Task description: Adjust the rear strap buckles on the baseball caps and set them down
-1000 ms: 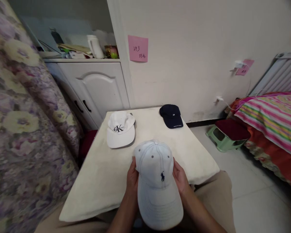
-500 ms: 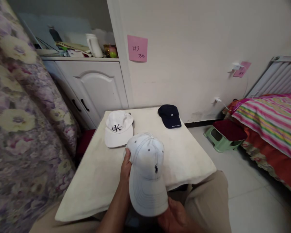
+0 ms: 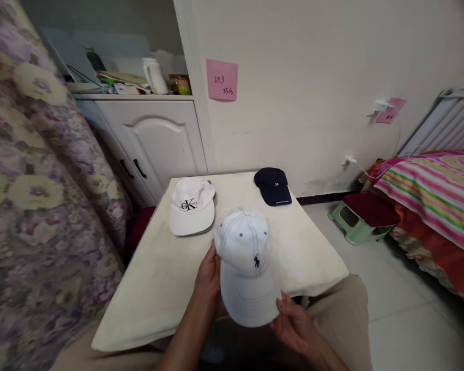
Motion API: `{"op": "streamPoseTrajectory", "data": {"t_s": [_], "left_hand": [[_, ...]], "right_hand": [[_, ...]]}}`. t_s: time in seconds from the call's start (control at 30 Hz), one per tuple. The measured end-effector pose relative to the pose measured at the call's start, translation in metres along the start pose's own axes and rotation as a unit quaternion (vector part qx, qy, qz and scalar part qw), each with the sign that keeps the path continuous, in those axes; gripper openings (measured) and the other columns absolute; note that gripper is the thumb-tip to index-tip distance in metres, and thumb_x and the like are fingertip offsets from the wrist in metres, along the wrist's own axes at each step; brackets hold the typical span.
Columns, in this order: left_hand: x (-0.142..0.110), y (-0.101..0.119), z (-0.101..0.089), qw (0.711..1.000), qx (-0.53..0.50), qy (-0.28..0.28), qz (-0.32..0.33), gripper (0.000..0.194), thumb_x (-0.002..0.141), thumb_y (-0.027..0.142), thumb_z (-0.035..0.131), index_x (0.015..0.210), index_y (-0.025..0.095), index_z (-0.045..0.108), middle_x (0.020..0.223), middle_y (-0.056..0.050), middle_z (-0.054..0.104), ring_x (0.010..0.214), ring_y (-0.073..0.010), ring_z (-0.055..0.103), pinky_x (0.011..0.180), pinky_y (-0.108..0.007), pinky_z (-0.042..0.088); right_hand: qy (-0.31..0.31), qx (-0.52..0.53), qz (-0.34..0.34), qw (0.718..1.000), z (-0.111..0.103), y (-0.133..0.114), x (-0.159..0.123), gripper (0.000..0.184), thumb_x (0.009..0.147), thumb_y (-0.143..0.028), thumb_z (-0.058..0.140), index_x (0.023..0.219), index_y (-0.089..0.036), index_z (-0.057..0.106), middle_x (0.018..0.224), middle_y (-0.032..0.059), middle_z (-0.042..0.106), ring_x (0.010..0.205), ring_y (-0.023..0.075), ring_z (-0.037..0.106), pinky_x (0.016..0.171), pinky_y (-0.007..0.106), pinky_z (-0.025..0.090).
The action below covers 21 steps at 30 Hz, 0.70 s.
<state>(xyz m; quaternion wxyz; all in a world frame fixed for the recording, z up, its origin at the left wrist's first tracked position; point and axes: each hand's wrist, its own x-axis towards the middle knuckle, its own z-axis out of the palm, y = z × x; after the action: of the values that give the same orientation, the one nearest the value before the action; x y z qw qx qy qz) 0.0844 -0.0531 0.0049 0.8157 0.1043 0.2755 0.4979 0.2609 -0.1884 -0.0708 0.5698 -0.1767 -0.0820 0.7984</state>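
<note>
A pale baseball cap (image 3: 243, 245) with a small dark horse-rider emblem is held above the near part of the table, its brim toward me. My left hand (image 3: 210, 270) grips the cap's left side near the crown, its fingers partly hidden behind it. With thumb and fingers, my right hand (image 3: 290, 319) pinches the right front edge of the brim. Just beyond, at the left, a white cap (image 3: 191, 208) with black "CK" lettering lies on the table. A navy cap (image 3: 272, 185) rests at the far right corner.
The cloth-covered table (image 3: 150, 288) stands against the wall. A white cabinet (image 3: 162, 134) and a floral curtain (image 3: 42, 196) are at the left. To the right are a green stool (image 3: 346, 224) with a red top and a bed with a striped cover (image 3: 436, 185).
Both hands have shifted the pale cap slightly right and up, farther over the table. More of my right hand shows at the brim. The view has moved a little.
</note>
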Motion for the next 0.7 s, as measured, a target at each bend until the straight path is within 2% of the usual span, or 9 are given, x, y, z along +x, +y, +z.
{"op": "streamPoseTrajectory", "data": {"t_s": [0.1, 0.23, 0.33, 0.43, 0.53, 0.7], "left_hand": [[0.003, -0.001, -0.003, 1.000, 0.008, 0.012, 0.003, 0.023, 0.096, 0.021, 0.055, 0.108, 0.015, 0.074, 0.091, -0.007, 0.081, 0.098, -0.0271, 0.074, 0.095, -0.038, 0.055], [0.007, -0.002, -0.007, 1.000, 0.017, 0.013, 0.001, 0.023, 0.093, 0.016, 0.059, 0.110, 0.012, 0.073, 0.095, -0.009, 0.080, 0.097, -0.0277, 0.074, 0.093, -0.037, 0.056], [0.011, -0.003, -0.011, 1.000, 0.015, 0.012, 0.010, 0.023, 0.096, 0.020, 0.057, 0.113, 0.013, 0.071, 0.097, -0.008, 0.080, 0.096, -0.0257, 0.074, 0.093, -0.036, 0.056], [0.016, -0.002, -0.021, 1.000, 0.009, -0.016, 0.002, 0.030, 0.100, 0.032, 0.051, 0.118, 0.015, 0.068, 0.102, -0.009, 0.079, 0.095, -0.0249, 0.074, 0.092, -0.036, 0.056], [0.022, 0.002, -0.035, 0.999, 0.005, -0.045, -0.016, 0.031, 0.101, 0.035, 0.050, 0.113, 0.012, 0.067, 0.099, -0.012, 0.077, 0.090, -0.0236, 0.075, 0.083, -0.034, 0.059], [0.029, 0.006, -0.057, 0.999, -0.006, -0.032, -0.019, 0.020, 0.099, 0.018, 0.050, 0.098, 0.011, 0.069, 0.080, -0.008, 0.075, 0.070, -0.0153, 0.073, 0.067, -0.025, 0.059]], "right_hand": [[-0.003, -0.027, -0.009, 1.000, -0.003, -0.007, -0.001, 0.034, 0.074, -0.017, 0.082, 0.106, -0.017, 0.072, 0.093, 0.0033, 0.078, 0.074, 0.0143, 0.072, 0.062, 0.022, 0.058], [-0.014, -0.072, -0.019, 0.997, -0.005, -0.013, -0.003, 0.042, 0.073, -0.020, 0.083, 0.112, -0.014, 0.070, 0.093, 0.0061, 0.077, 0.068, 0.0144, 0.070, 0.061, 0.023, 0.058], [-0.017, -0.097, -0.022, 0.995, -0.004, -0.021, -0.001, 0.043, 0.073, -0.022, 0.083, 0.113, -0.013, 0.069, 0.092, 0.0061, 0.076, 0.068, 0.0146, 0.070, 0.062, 0.024, 0.058], [-0.022, -0.118, -0.026, 0.992, -0.002, -0.033, 0.005, 0.040, 0.073, -0.023, 0.083, 0.110, -0.014, 0.069, 0.091, 0.0059, 0.076, 0.066, 0.0147, 0.070, 0.061, 0.023, 0.057], [-0.012, -0.136, -0.034, 0.990, 0.001, -0.051, 0.019, 0.042, 0.072, -0.022, 0.084, 0.111, -0.015, 0.068, 0.100, 0.0085, 0.077, 0.072, 0.0175, 0.073, 0.065, 0.026, 0.058], [-0.002, -0.135, -0.048, 0.990, 0.016, -0.088, 0.074, 0.043, 0.071, -0.015, 0.082, 0.111, -0.013, 0.066, 0.108, 0.0115, 0.077, 0.089, 0.0209, 0.074, 0.077, 0.030, 0.060]]}}
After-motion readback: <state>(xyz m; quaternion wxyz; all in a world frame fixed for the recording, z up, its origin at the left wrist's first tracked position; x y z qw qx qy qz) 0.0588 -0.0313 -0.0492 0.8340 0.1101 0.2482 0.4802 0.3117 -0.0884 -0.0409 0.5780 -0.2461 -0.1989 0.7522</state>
